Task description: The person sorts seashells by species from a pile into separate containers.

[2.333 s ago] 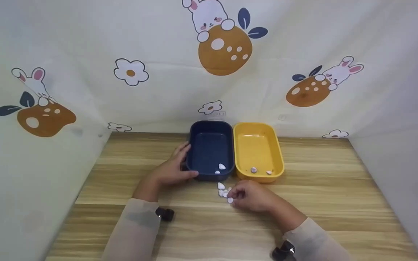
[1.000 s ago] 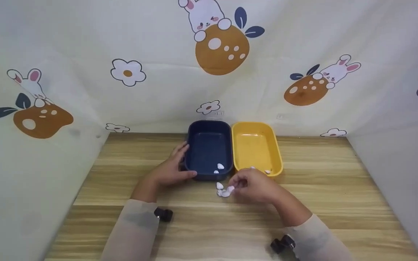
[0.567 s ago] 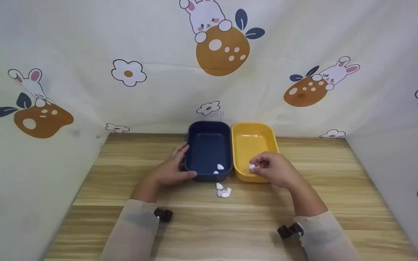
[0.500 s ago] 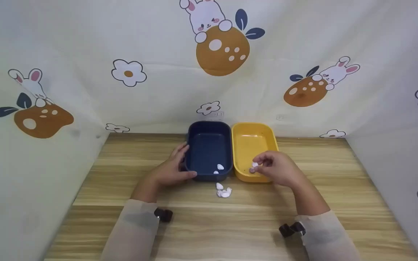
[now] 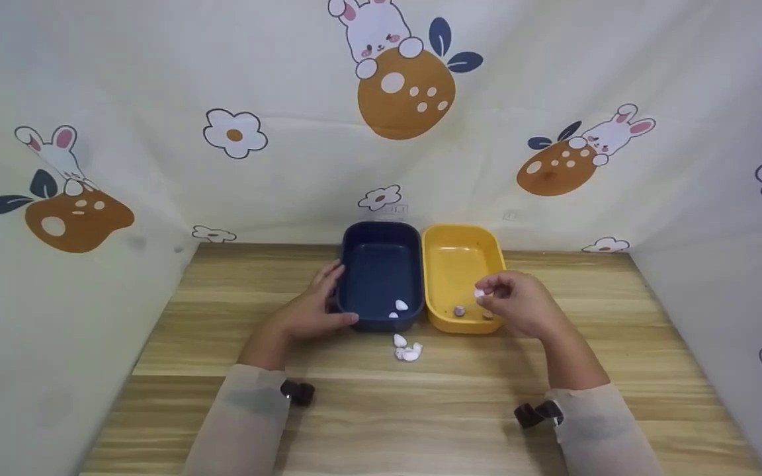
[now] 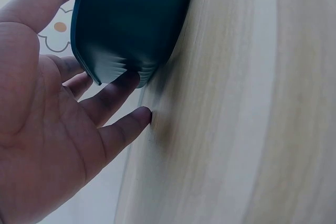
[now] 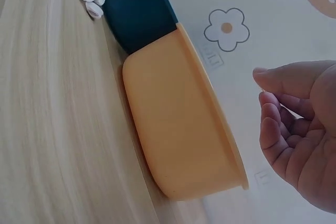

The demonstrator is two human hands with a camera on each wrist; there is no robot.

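Observation:
My left hand [image 5: 311, 307] rests against the left side of the dark blue bin [image 5: 381, 277], thumb at its near corner. Its fingers are spread and fairly straight along the wall in the left wrist view. Over the near right part of the yellow bin [image 5: 464, 264], my right hand [image 5: 520, 304] pinches a small white seashell [image 5: 479, 293] between thumb and fingertips. In the right wrist view the fingers mostly hide that shell. Two white shells [image 5: 401, 305] lie in the blue bin. The yellow one holds a greyish-purple shell [image 5: 460, 311] and a small brownish piece [image 5: 488, 315].
Several white seashells [image 5: 409, 352] lie heaped on the wooden table [image 5: 381, 416] just before the blue bin. The two bins stand side by side near the back. Printed cloth [image 5: 295, 178] hangs behind and along both sides.
My right hand picked a white shell from the heap, carried it over the yellow bin, then drifted right, exposing the greyish-purple shell. My left hand stays at the blue bin.

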